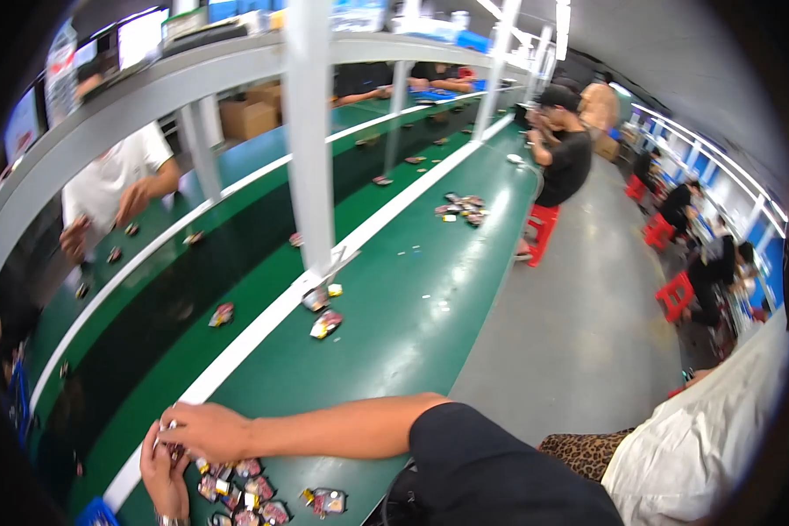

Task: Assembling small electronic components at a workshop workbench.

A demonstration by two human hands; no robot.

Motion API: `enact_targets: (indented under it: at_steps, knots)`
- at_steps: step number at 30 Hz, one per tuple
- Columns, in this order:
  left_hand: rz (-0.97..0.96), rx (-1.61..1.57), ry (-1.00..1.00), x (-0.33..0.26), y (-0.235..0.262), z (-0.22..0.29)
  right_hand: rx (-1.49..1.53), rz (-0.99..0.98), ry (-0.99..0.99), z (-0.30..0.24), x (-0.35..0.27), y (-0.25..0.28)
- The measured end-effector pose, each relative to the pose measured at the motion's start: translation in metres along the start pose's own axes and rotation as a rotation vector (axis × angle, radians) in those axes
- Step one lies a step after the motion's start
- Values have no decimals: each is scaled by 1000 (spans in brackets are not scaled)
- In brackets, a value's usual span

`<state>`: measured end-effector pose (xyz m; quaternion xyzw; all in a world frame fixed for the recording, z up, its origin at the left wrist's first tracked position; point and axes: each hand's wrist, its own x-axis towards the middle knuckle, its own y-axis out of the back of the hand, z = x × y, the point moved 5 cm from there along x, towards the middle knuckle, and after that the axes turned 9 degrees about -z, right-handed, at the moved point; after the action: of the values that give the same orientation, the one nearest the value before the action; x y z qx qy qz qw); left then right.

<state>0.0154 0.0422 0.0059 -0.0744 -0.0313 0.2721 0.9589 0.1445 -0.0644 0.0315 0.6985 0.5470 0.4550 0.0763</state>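
At the lower left, my left hand (161,480), with a band at its wrist, and my right hand (209,432) meet over the bench's white rail. Fingers of both hands are closed around a small dark, reddish part (174,448), mostly hidden between them. My right arm reaches across from the right in a black sleeve. Just beside the hands lies a pile of small parts (247,493) in black, pink, silver and yellow. One similar part (326,501) sits apart to the right of this pile.
A green conveyor belt (263,254) carrying scattered parts runs beyond the rail. A white post (309,131) rises near two loose parts (326,324). Another part cluster (463,209) lies farther along the bench. Seated people work ahead and across. A blue bin (96,512) shows at lower left.
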Motion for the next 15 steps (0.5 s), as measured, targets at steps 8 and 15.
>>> enact_targets:
  at_steps: [8,15]
  knots:
    - [-265,-98,68,22,-33,-6,-145,-36,-57,-6,-12,36]
    - [-267,-174,19,24,-33,-6,-76,-100,-153,6,-11,33]
